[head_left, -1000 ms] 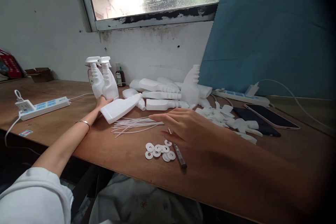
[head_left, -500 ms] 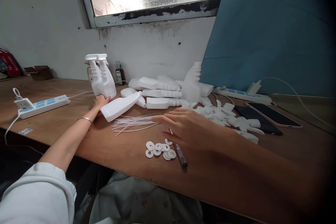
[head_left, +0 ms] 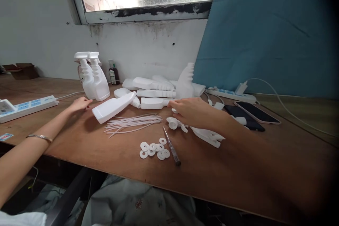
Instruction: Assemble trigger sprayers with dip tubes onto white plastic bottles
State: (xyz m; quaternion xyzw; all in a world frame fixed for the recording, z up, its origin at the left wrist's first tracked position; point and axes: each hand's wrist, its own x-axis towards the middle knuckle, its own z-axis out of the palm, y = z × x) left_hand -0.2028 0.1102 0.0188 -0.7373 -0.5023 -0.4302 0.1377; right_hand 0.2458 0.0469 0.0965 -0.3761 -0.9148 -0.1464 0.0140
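1. Head view; landmark: white tubes (head_left: 132, 123), on table (head_left: 119, 155).
2. Left hand (head_left: 81, 103): left of tubes, loosely bent, seemingly empty.
3. Right hand (head_left: 194, 111): apart from left, right of tubes, over trigger heads (head_left: 173, 123); grip hidden, cannot tell.
4. White bottle (head_left: 111, 109), lying: just behind-left of tubes.
5. Spray bottles (head_left: 99, 83), upright: farther behind-left of tubes.
6. Washers (head_left: 151, 152), screwdriver (head_left: 173, 151): front-right of tubes.

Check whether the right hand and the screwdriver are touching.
Apart: the head view shows the screwdriver lying on bare tabletop, with a white spray head between it and the right hand.
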